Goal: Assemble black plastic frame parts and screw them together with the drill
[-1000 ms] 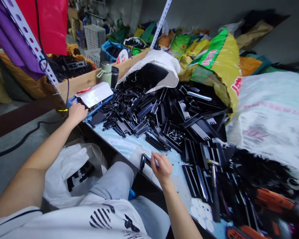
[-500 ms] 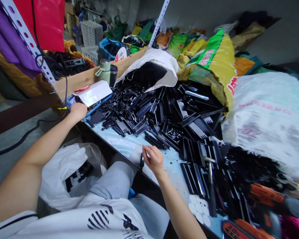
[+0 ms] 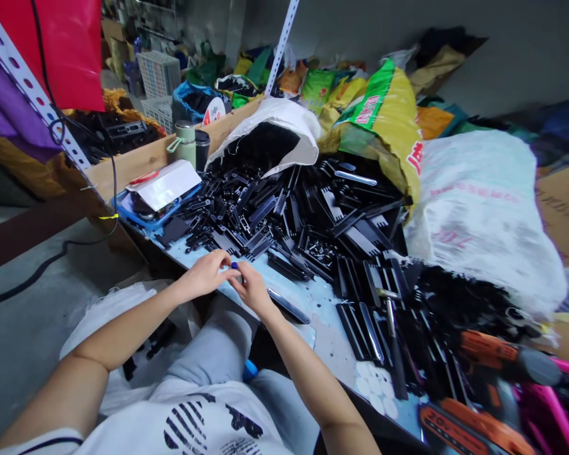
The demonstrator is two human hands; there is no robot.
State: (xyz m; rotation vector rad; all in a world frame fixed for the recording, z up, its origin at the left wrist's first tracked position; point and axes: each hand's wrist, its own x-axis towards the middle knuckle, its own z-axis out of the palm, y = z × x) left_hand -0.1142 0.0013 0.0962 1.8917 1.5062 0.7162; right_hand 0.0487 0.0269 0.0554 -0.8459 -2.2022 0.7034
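Observation:
My left hand and my right hand meet above the table's front edge, fingers bent and tips together. Between the fingertips shows a small dark-blue thing, pinched from both sides; its kind is too small to tell and most of it is covered. Just right of my right hand, a long black strip-shaped part with a shiny edge lies on the light-blue tabletop. Behind my hands spreads a heap of black metal parts.
A blue tray with a white box is at the left, near a green flask. A hammer, black strips and orange power drills lie right. Large sacks stand behind; an open white bag is below the table.
My left hand has come from the blue tray to the middle. My right hand has moved left to meet it. The black strip now lies flat on the table.

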